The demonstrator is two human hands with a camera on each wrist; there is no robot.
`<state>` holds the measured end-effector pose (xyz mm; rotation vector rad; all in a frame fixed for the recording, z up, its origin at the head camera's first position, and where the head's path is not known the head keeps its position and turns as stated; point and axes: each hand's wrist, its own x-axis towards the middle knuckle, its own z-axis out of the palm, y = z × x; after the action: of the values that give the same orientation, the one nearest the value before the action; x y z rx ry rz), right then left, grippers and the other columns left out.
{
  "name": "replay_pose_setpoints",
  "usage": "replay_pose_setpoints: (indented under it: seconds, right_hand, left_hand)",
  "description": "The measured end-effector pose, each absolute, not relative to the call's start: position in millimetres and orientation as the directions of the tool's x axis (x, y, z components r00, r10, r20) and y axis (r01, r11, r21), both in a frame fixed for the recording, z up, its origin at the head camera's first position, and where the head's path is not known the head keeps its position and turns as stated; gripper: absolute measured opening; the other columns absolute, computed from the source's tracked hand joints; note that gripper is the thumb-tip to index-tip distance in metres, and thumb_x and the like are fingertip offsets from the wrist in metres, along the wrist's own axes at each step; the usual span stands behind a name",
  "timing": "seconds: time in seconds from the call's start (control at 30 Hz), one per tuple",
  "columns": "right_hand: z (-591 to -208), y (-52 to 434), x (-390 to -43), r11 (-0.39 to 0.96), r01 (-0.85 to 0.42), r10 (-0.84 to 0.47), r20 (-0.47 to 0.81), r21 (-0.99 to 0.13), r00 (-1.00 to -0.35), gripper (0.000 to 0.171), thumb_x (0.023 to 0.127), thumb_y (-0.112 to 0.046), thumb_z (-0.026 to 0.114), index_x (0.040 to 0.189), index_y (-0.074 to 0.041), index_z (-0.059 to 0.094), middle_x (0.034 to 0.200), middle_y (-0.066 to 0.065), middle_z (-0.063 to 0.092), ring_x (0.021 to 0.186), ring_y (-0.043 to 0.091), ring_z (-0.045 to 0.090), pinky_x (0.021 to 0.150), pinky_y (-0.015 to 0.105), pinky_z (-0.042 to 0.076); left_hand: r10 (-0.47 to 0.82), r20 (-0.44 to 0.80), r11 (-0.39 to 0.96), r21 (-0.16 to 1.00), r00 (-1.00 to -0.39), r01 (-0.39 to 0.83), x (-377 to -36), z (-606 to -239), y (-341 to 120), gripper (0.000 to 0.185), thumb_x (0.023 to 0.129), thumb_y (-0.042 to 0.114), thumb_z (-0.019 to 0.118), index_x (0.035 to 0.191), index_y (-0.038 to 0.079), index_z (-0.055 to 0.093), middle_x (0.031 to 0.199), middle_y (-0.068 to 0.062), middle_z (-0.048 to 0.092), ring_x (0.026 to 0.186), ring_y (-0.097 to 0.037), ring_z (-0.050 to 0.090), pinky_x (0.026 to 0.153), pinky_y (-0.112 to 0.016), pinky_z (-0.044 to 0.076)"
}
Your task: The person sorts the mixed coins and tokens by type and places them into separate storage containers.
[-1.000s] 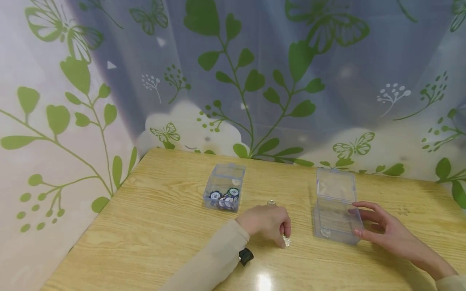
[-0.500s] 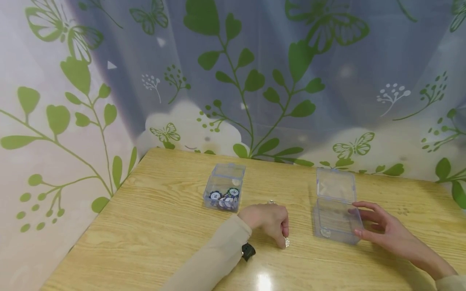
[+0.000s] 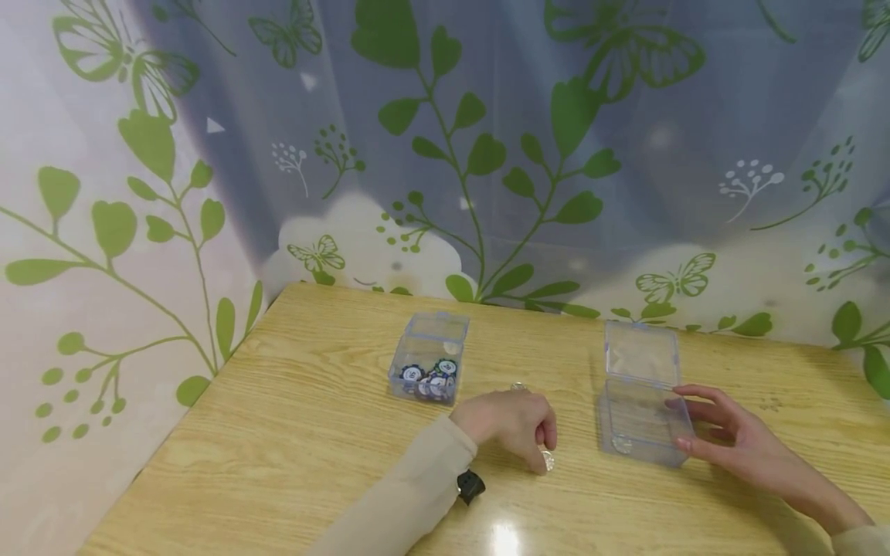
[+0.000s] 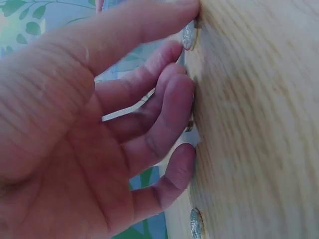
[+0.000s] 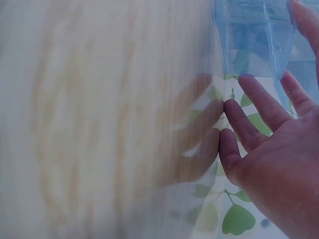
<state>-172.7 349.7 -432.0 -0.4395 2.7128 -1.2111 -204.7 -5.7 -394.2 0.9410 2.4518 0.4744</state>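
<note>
While the left hand (image 3: 511, 425) is resting knuckles-up on the wooden table (image 3: 292, 432), its curled fingertips (image 4: 174, 94) are pressing down around a silver coin (image 3: 548, 460) at the near right edge of the hand; whether the coin is actually pinched is hard to tell. A second coin (image 3: 518, 386) is lying just beyond the hand, on its far side. To the right, the right hand (image 3: 737, 444) is lying open, its straight fingers touching the right side of a clear plastic box (image 3: 643, 421) whose lid is standing open. Farther left, a smaller clear box (image 3: 429, 359) is holding dark and white round pieces (image 3: 427, 378). A leaf-printed curtain (image 3: 487, 154) is hanging behind the table.
</note>
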Motion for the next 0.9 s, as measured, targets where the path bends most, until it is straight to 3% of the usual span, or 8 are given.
replay_pose_setpoints:
  seconds: [0.1,0.17,0.4,0.67,0.9]
  right_hand:
    - [-433.3,350.1,-172.9,0.627,-0.223,-0.320,0.015,-0.747,-0.947,0.064,0.097,-0.013,0.071,0.151,-0.011,0.038,0.137,-0.020,0.054,0.113,-0.020,0.049,0.078,0.018,0.053]
    - [-433.6,350.2,-173.3,0.625,-0.223,-0.318,0.017,-0.749,-0.948,0.064,0.096,-0.013,0.072,0.151,-0.011,0.039,0.132,-0.030,0.050,0.114,-0.022,0.047,0.079,0.018,0.053]
    - [-431.7,348.9,-174.7,0.648,-0.198,-0.305,-0.012,-0.736,-0.952,0.065,0.097,-0.016,0.071,0.152,-0.012,0.038,0.146,0.017,0.054,0.114,-0.024,0.045,0.080,0.017,0.052]
    - [-429.8,348.1,-173.0,0.651,-0.173,-0.306,-0.047,-0.739,-0.951,0.066,0.099,-0.018,0.070,0.154,-0.010,0.035,0.149,0.034,0.047,0.110,-0.023,0.044,0.077,0.018,0.051]
    - [-431.5,348.5,-172.1,0.639,-0.189,-0.313,-0.027,-0.746,-0.949,0.065,0.098,-0.015,0.070,0.154,-0.010,0.035,0.148,0.034,0.048,0.111,-0.022,0.046,0.077,0.018,0.052]
  left_hand:
    - [0.703,-0.233,0.693,0.434,-0.672,0.575,-205.3,-396.8,-6.4,0.022,0.077,0.028,0.091,0.091,0.026,0.074,0.087,0.015,0.061,0.083,0.000,0.051,0.075,-0.015,0.042]
    - [0.715,-0.198,0.680,0.422,-0.671,0.600,-205.7,-398.6,-6.8,0.021,0.078,0.030,0.091,0.093,0.025,0.076,0.089,0.016,0.064,0.084,0.001,0.053,0.077,-0.014,0.043]
    - [0.723,-0.189,0.668,0.435,-0.665,0.603,-206.9,-398.9,-7.4,0.017,0.080,0.026,0.089,0.095,0.025,0.080,0.092,0.017,0.070,0.082,0.006,0.057,0.076,-0.013,0.046]
    - [0.734,-0.181,0.655,0.440,-0.654,0.614,-206.3,-399.6,-6.8,0.013,0.082,0.025,0.088,0.090,0.025,0.079,0.086,0.017,0.068,0.079,0.005,0.056,0.073,-0.012,0.045]
    - [0.716,-0.189,0.674,0.438,-0.672,0.595,-206.0,-399.3,-4.8,0.013,0.081,0.023,0.088,0.085,0.028,0.077,0.082,0.019,0.064,0.081,0.002,0.054,0.075,-0.016,0.043]
